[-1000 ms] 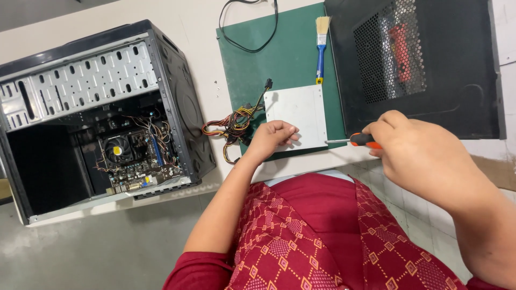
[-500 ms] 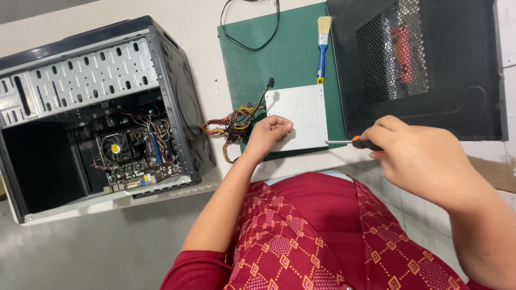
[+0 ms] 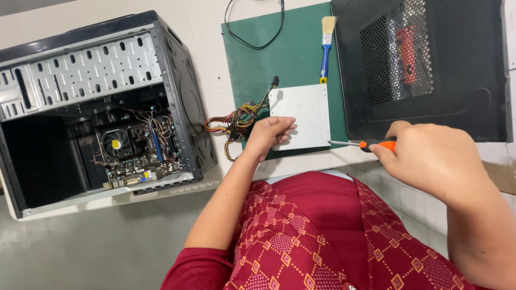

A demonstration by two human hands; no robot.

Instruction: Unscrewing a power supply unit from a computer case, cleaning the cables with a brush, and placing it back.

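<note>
A grey metal power supply box (image 3: 303, 110) lies on a green mat (image 3: 279, 59), with a bundle of coloured wires (image 3: 236, 121) trailing from its left side. My left hand (image 3: 271, 135) grips the box at its near left corner. My right hand (image 3: 430, 158) is closed around an orange-handled screwdriver (image 3: 371, 144), whose metal tip touches the box's near right corner.
An open black computer case (image 3: 102, 107) with a motherboard and fan inside stands at the left. A black perforated side panel (image 3: 424, 64) lies at the right. A blue-handled brush (image 3: 325, 45) and a black cable (image 3: 258, 37) rest on the mat. Small screws (image 3: 219, 83) lie beside the mat.
My right hand with the screwdriver has shifted slightly, keeping the tip at the box's near right corner. The left hand stays on the box.
</note>
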